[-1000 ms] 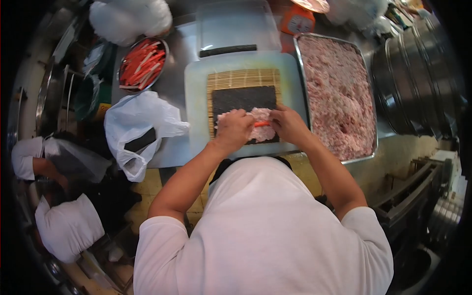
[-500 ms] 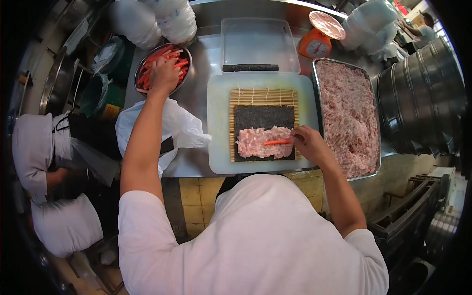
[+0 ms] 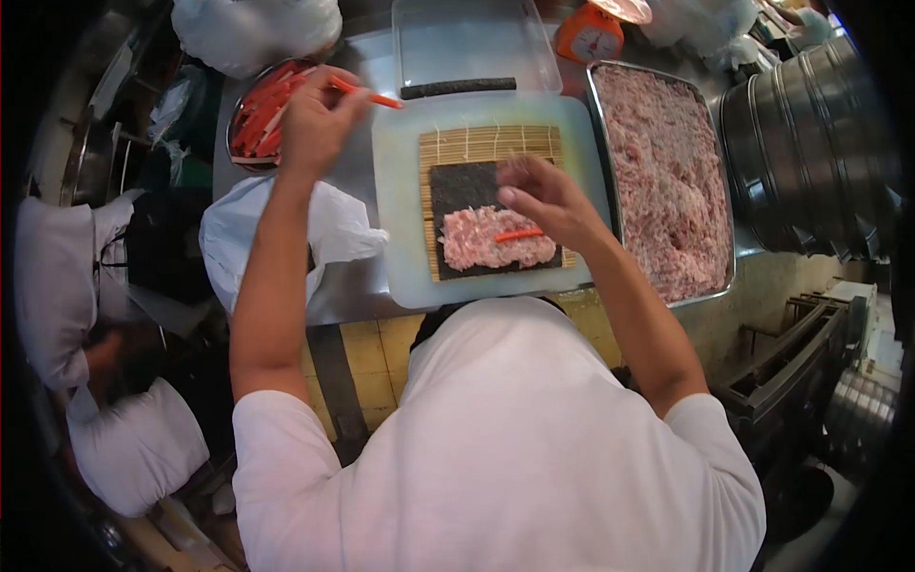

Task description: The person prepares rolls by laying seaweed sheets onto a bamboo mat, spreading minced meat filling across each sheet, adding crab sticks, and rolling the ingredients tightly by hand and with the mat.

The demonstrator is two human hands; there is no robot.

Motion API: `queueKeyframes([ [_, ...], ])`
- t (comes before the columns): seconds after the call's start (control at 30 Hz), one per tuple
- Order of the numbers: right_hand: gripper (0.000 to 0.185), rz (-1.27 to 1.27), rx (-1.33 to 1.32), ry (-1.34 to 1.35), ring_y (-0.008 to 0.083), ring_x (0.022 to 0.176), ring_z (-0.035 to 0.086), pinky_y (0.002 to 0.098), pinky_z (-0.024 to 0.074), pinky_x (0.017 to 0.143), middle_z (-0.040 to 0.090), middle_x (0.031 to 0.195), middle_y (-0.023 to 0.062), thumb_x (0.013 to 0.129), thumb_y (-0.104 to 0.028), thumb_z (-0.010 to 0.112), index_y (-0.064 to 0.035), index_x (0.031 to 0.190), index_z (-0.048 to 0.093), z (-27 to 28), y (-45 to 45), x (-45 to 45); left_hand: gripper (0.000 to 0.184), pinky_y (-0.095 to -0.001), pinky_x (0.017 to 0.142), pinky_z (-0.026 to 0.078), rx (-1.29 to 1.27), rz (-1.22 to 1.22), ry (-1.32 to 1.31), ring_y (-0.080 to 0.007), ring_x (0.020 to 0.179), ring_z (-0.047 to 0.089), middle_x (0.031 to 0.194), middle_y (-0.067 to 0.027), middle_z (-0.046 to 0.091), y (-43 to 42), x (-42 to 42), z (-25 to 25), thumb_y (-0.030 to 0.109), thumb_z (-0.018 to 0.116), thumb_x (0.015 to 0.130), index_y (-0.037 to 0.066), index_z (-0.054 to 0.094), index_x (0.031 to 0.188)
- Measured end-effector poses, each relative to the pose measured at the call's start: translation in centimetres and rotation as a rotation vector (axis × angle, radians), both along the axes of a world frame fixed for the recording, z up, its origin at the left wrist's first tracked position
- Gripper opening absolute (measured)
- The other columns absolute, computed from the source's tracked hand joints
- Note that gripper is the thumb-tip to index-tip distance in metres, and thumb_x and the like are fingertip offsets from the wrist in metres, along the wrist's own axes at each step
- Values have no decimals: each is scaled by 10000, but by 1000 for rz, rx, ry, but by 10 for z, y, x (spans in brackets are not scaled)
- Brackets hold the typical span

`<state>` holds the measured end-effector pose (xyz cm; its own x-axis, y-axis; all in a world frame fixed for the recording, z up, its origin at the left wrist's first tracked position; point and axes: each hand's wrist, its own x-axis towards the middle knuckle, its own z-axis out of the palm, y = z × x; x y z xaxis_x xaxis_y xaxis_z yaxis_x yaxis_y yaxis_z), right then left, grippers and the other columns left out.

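My left hand (image 3: 324,119) is closed around a red crab stick (image 3: 367,92), just right of the metal bowl of crab sticks (image 3: 262,110). In the centre, a sheet of nori (image 3: 462,186) lies on a bamboo rolling mat (image 3: 491,143), on a pale cutting board (image 3: 396,219). Pink minced meat (image 3: 477,250) covers the nori's near part. One crab stick (image 3: 518,234) rests across the right half of the meat. My right hand (image 3: 548,200) hovers over the nori's right side, thumb and fingers apart; its fingertips are blurred and nothing shows between them.
A tray of minced meat (image 3: 662,181) stands to the right, beside stacked metal steamers (image 3: 801,157). Behind the board is a clear plastic container (image 3: 477,43) with a dark nori roll (image 3: 457,88). An orange scale (image 3: 589,38) stands behind. A white plastic bag (image 3: 343,224) lies left; another person (image 3: 67,276) is farther left.
My left hand has come out of the bowl and moved right with a crab stick. My right hand has let go of the crab stick on the meat and lifted up and left.
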<state>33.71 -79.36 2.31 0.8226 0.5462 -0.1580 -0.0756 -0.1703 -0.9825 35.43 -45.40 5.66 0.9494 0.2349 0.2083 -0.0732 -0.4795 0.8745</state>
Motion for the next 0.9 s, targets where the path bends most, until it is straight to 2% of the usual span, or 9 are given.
queueKeyframes([
  [0.03, 296, -33, 168, 137, 170, 895, 664, 312, 553, 830, 673, 993, 86, 962, -207, 719, 8, 1145, 631, 20, 15, 0, 104, -224, 658, 548, -239, -137, -22, -89, 732, 679, 851, -35, 703, -28, -14, 3, 131, 694, 977, 54, 667, 1041],
  [0.07, 298, -63, 338, 271, 154, 907, 660, 300, 559, 845, 675, 1022, 74, 975, -213, 713, 3, 1158, 621, 30, 25, 2, 105, -231, 666, 551, -337, -198, 47, -92, 743, 680, 858, -36, 703, -53, -28, 3, 132, 688, 981, 56, 664, 1049],
  [0.2, 213, 56, 472, 321, 134, 867, 655, 288, 557, 788, 678, 977, 70, 964, -135, 705, -8, 1118, 632, 9, 26, 14, 106, -232, 654, 526, -647, -266, 201, -89, 752, 668, 858, -32, 703, -109, -72, -22, 108, 692, 972, 34, 663, 1042],
  [0.27, 145, 151, 137, 94, 123, 842, 655, 279, 550, 743, 682, 917, 58, 949, -84, 696, -27, 1075, 653, -13, 10, 19, 68, -224, 647, 494, -391, -233, 220, -75, 747, 652, 864, -22, 707, -111, -86, -43, 78, 689, 961, 19, 675, 990],
  [0.3, 145, 159, 138, 97, 123, 842, 655, 279, 550, 743, 682, 917, 58, 949, -84, 696, -27, 1075, 653, -20, 8, 16, 68, -224, 647, 494, -391, -224, 221, -75, 747, 652, 864, -22, 707, -114, -94, -44, 78, 689, 961, 19, 675, 990],
  [0.4, 95, 172, -146, -166, 192, 801, 688, 338, 551, 709, 681, 852, 88, 903, -47, 681, -34, 996, 665, -26, 1, -5, 46, -242, 653, 482, -137, -175, 306, -109, 734, 647, 829, -41, 708, -125, -117, -50, 46, 688, 932, 3, 681, 945],
  [0.47, 71, 308, -422, -492, 305, 826, 691, 421, 548, 729, 673, 865, 134, 863, -39, 662, -26, 934, 666, -19, 6, -12, 61, -283, 662, 505, 132, -196, 204, -206, 723, 675, 841, -99, 710, -129, -125, -61, 31, 693, 894, -2, 683, 945],
  [0.5, 70, 320, -451, -630, 390, 870, 653, 483, 529, 769, 655, 872, 167, 838, -48, 656, -21, 901, 673, -26, 6, -15, 89, -355, 703, 520, 168, -165, 150, -309, 785, 667, 856, -134, 674, -133, -128, -65, 33, 705, 861, 17, 697, 949],
  [0.9, 48, 232, -580, -771, 388, 902, 645, 506, 520, 775, 630, 852, 163, 816, -62, 657, -23, 839, 672, -52, 13, -24, 55, -440, 748, 471, 478, -209, 27, -318, 821, 571, 804, -91, 593, -134, -119, -81, 78, 744, 800, 70, 703, 837],
])
